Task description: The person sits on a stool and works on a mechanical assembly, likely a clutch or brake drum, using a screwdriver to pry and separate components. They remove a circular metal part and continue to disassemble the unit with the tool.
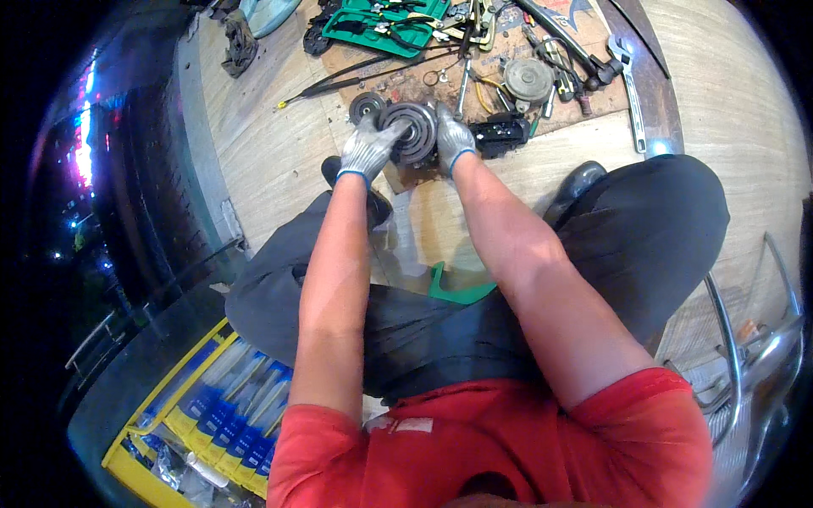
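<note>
Dark metal grooved wheel (411, 131): we grasp it between left hand (370, 146) and right hand (455, 140), both grips closed on its sides, round face toward us, over the cardboard's (605, 110) near edge, left part. Green case (415, 41), far left edge, contains pliers.

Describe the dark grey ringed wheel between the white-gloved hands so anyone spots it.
Find the tan cardboard under the tools. At its near edge, a white-gloved left hand and white-gloved right hand hold the dark grey ringed wheel. It is larger than the black ringed disc to its left.
</note>
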`<state>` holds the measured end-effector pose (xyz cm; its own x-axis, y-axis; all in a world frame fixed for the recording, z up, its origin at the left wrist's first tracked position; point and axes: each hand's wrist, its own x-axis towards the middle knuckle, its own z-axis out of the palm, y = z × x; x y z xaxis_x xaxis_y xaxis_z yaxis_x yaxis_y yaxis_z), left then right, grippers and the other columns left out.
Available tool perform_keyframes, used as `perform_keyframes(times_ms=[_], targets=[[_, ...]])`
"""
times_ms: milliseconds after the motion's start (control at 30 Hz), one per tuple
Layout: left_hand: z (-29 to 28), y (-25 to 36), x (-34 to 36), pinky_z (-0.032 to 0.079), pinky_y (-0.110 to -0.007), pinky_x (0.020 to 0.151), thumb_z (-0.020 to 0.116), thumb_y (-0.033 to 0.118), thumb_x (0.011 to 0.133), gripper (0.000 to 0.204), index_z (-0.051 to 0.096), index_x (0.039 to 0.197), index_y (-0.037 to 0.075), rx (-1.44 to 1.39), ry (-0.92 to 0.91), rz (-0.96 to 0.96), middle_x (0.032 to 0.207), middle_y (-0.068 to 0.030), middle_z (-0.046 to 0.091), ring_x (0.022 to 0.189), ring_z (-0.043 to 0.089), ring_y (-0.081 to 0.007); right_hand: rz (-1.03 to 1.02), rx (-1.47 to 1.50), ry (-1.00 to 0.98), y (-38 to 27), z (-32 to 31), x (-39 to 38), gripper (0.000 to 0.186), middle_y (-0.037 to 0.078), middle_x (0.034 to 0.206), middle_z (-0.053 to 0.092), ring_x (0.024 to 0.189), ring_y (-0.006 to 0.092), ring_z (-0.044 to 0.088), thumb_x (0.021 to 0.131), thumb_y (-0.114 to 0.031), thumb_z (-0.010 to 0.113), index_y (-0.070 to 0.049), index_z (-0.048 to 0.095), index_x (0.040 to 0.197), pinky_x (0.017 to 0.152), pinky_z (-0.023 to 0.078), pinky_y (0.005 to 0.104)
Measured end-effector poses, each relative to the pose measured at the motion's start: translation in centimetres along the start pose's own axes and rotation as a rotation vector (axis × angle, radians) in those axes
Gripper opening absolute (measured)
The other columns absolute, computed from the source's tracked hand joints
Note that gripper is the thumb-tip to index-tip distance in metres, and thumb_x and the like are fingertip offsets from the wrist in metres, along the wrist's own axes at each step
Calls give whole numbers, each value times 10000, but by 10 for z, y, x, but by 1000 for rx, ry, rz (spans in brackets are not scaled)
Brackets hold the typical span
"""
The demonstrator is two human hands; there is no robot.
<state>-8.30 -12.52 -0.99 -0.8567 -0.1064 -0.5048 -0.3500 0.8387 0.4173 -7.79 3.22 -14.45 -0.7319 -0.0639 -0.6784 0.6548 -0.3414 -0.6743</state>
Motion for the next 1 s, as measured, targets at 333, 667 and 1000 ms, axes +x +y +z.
perform_keyframes(times_ms=[333,667,1000], targets=[[-6,33,5,503,-344,1000,837,516,743,873,574,1357,-46,59,-23,-147,1236,-195,689,1152,662,-261,126,598,41,16,1,20,530,200,1141,699,973,323,663,1012,-453,480,0,628,1244,887,516,376],[7,6,-1,510,-369,999,841,511,751,823,589,1322,-27,-64,35,-7,1205,-180,704,1117,676,-274,55,441,94,9,5,-7,488,133,1095,716,906,237,666,1001,-389,579,25,663,1245,822,539,363],[-6,7,10,539,-346,806,696,657,823,869,598,1327,-44,-300,-43,-201,1130,-190,715,936,684,-243,-74,-94,141,17,-1,23,603,166,1060,733,912,280,685,982,-470,536,79,649,1202,839,540,387]])
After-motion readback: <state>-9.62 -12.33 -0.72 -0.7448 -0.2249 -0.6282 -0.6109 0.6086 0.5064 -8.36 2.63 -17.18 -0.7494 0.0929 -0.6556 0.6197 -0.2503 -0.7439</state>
